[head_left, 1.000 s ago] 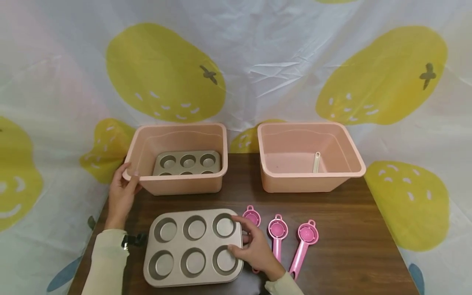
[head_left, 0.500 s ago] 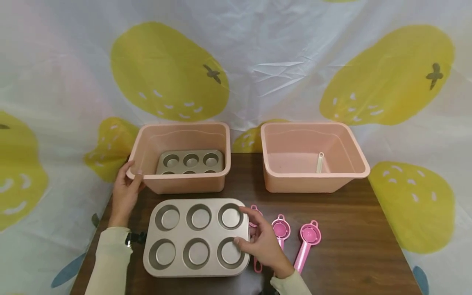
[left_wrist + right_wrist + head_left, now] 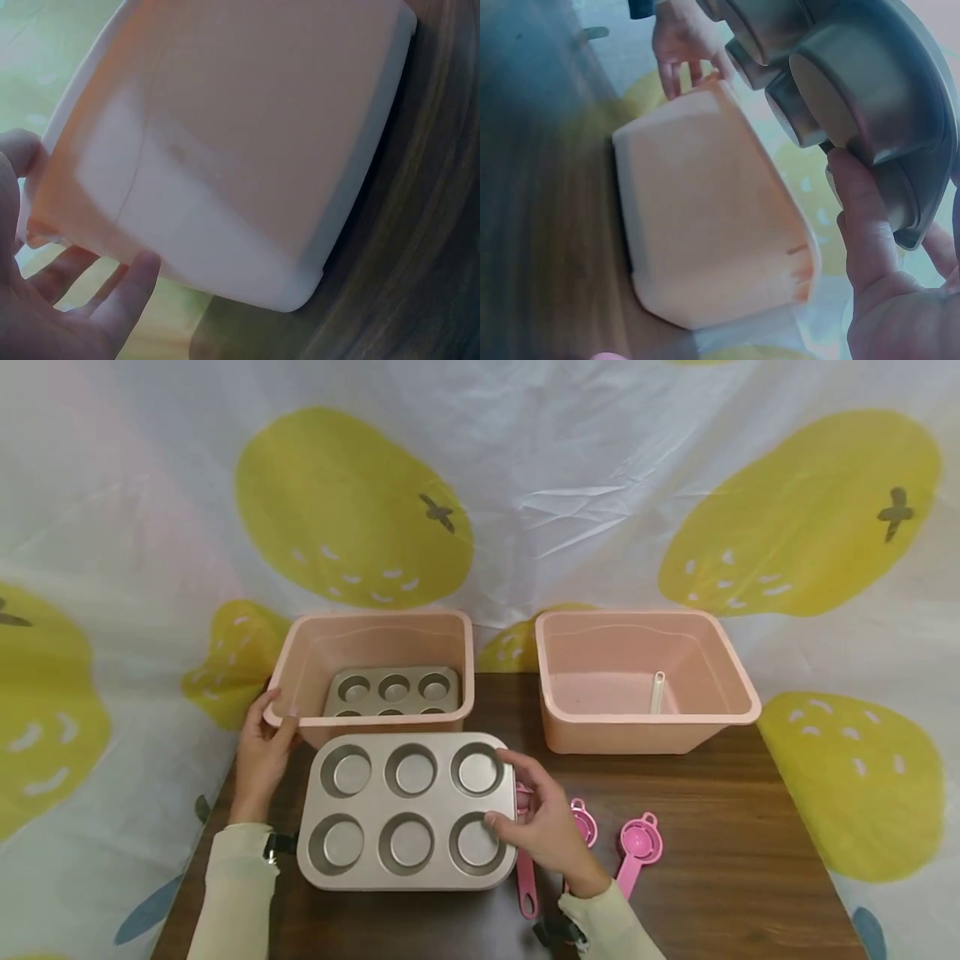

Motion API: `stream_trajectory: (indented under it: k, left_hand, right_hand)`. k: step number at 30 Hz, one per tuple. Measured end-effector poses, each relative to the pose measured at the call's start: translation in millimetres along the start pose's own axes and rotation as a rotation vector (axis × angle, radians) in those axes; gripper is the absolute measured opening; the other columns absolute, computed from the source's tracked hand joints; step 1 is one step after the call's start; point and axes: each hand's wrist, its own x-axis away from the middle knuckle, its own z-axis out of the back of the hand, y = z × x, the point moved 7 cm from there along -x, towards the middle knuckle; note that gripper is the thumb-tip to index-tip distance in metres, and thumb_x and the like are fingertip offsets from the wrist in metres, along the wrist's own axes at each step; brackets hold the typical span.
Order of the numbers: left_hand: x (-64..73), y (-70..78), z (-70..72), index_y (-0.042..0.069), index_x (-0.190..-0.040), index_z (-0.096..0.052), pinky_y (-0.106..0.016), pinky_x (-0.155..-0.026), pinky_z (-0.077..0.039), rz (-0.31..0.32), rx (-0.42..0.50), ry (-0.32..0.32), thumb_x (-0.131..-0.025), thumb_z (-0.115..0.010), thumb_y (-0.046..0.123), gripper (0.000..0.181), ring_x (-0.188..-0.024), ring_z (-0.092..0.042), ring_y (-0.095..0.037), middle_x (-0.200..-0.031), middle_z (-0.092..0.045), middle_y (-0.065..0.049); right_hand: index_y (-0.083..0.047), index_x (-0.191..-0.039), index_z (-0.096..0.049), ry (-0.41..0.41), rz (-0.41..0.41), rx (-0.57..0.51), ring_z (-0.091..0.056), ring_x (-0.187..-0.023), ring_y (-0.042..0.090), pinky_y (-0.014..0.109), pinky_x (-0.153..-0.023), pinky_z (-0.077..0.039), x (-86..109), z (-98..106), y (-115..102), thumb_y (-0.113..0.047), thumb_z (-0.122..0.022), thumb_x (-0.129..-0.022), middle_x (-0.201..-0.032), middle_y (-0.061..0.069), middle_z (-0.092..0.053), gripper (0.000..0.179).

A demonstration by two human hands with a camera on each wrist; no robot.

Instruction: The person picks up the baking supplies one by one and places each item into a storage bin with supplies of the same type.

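Note:
My right hand [image 3: 551, 818] grips the right edge of a six-cup muffin tin [image 3: 408, 793], thumb and a finger on top, other fingers beneath. In the right wrist view the muffin tin [image 3: 870, 82] is raised, with the undersides of its cups showing. My left hand [image 3: 262, 747] holds the front left corner of the left pink bin [image 3: 382, 722]; in the left wrist view its fingers [image 3: 131, 292] lie against the bin wall [image 3: 225, 150]. Inside that bin sits a second muffin tin [image 3: 393, 687], its front row partly hidden by the bin's rim.
Another pink bin [image 3: 648, 735] stands at the back right with a slim cream-coloured handle [image 3: 657, 692] inside. Pink round-headed scoops with long handles, among them the rightmost scoop [image 3: 640, 842], lie on the brown table [image 3: 735, 860]. A lemon-print cloth [image 3: 540, 460] hangs behind.
The muffin tin in my right hand has risen and moved away from me, toward the left bin, its far edge now overlapping the bin's front in view. My left hand stays on the bin's corner.

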Motion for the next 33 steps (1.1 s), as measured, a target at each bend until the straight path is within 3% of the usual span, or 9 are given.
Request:
stream_trajectory:
  k: [7, 13, 21, 28, 33]
  left_hand:
    - [1.4, -2.4, 7.0, 0.017, -0.162, -0.041, -0.009, -0.075, -0.057, -0.003, 0.036, 0.009, -0.105, -0.064, 0.017, 0.061, -0.109, -0.058, -0.003, -0.158, -0.044, -0.016]
    - [0.9, -4.6, 10.7, 0.016, -0.161, -0.042, -0.009, -0.072, -0.056, 0.000, 0.038, 0.031, -0.105, -0.065, 0.016, 0.061, -0.102, -0.060, 0.000, -0.153, -0.047, -0.016]
    - [-0.6, -2.9, 16.1, 0.016, -0.160, -0.044, -0.008, -0.071, -0.054, -0.022, -0.016, 0.066, -0.104, -0.066, 0.017, 0.060, -0.099, -0.059, 0.001, -0.149, -0.050, -0.015]
    - [3.4, -3.2, 13.6, 0.019, -0.160, -0.045, -0.008, -0.092, -0.047, -0.043, -0.079, 0.082, -0.104, -0.068, 0.025, 0.061, -0.130, -0.055, -0.016, -0.158, -0.049, -0.013]
    - [1.5, -2.7, -2.4, 0.021, -0.161, -0.044, -0.031, -0.114, -0.045, -0.056, -0.096, 0.039, -0.104, -0.068, 0.031, 0.062, -0.145, -0.048, -0.027, -0.164, -0.044, -0.012]
  right_hand:
    - [0.003, -0.150, -0.047, -0.016, 0.024, 0.026, -0.078, -0.089, 0.017, 0.043, -0.065, -0.066, -24.3, 1, -11, 0.012, -0.078, -0.082, -0.126, 0.042, -0.061, 0.076]
    - [0.001, -0.151, -0.046, -0.021, -0.006, 0.015, -0.078, -0.092, 0.018, 0.043, -0.069, -0.066, -47.1, 1, -16, 0.012, -0.077, -0.081, -0.128, 0.040, -0.058, 0.077]
    - [-0.005, -0.153, -0.047, -0.020, -0.041, 0.017, -0.078, -0.090, 0.018, 0.039, -0.069, -0.067, -86.3, 3, -15, 0.012, -0.075, -0.082, -0.126, 0.036, -0.059, 0.078]
    - [-0.006, -0.158, -0.044, -0.018, -0.057, 0.022, -0.077, -0.091, 0.016, 0.035, -0.071, -0.066, -109.5, 7, -18, 0.010, -0.075, -0.085, -0.127, 0.033, -0.058, 0.080]
    - [-0.010, -0.158, -0.047, 0.033, -0.072, 0.025, -0.077, -0.089, 0.017, 0.031, -0.070, -0.065, -119.7, 19, -17, 0.008, -0.076, -0.086, -0.126, 0.028, -0.059, 0.080]
